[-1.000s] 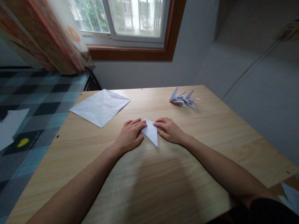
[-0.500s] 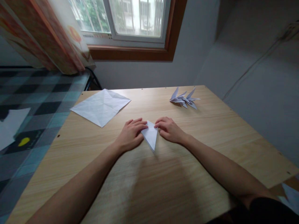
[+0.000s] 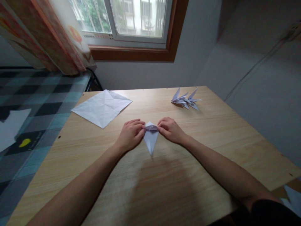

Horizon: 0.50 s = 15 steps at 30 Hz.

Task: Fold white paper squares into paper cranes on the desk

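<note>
One table point(image 3: 188, 175), pale and wood-grained with small dark spots along its margins, stands before one window point(image 3: 139, 18) in a brown surround point(image 3: 131, 54). One curtain point(image 3: 42, 31) hangs to the left, orange and cream with a printed flower point(image 3: 75, 34). Two hands are counted, both bare, both on one folded paper point(image 3: 150, 141) near the middle of the table. Left hand point(image 3: 131, 133): fingers bent, fingertips gripping the left corner. Right hand point(image 3: 170, 130): fingertips pinching the right corner. The folded paper is white and kite-shaped, its narrow point directed towards the person; a flap point(image 3: 151, 127) crosses it between the hands. Beyond, to the left, lies one large white sheet point(image 3: 102, 108), roughly diamond-shaped and scored by creases. Beyond, to the right, sits one cluster of folded white paper point(image 3: 185, 101) with sharp, raised points; its number of pieces cannot be told. Left of the table, one checked cloth point(image 3: 42, 94) in blue, grey and black carries white paper of irregular outline point(image 3: 15, 124) beside one yellow mark point(image 3: 24, 143). One thin cable point(image 3: 254, 65) runs along the right wall point(image 3: 265, 103).
</note>
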Available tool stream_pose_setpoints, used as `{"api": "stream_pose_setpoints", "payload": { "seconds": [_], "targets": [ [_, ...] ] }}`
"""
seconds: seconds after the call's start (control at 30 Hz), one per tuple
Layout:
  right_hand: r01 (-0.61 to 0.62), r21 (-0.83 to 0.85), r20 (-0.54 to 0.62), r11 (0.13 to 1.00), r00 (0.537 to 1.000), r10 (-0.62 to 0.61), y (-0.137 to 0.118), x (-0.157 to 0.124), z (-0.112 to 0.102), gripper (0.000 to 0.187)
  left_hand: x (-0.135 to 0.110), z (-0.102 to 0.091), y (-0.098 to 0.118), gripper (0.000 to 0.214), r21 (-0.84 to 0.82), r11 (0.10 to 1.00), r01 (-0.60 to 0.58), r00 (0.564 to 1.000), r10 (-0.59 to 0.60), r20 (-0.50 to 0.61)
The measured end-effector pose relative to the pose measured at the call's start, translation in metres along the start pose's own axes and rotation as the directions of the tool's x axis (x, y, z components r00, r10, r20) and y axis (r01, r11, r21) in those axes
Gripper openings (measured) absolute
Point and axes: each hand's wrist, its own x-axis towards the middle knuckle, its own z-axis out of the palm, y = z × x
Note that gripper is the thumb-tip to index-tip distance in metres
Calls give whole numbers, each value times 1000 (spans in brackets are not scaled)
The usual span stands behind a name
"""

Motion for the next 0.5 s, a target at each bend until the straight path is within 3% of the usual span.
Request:
{"api": "stream_pose_setpoints", "payload": {
  "seconds": [0.23, 0.37, 0.5],
  "targets": [
    [47, 59, 13, 997, 999, -48, -4, 0, -2, 4, 1, 1, -1, 25, -47, 999, 10, 999, -13, -46],
    [97, 77, 86, 992, 991, -103, -7, 0, -6, 7, 2, 1, -1, 34, -49, 999, -14, 998, 11, -64],
    [5, 49, 47, 999, 999, -7, -10, 4, 1, 16, 3, 2, -2, 32, -2, 1000, -26, 995, 26, -94]
  ]
}}
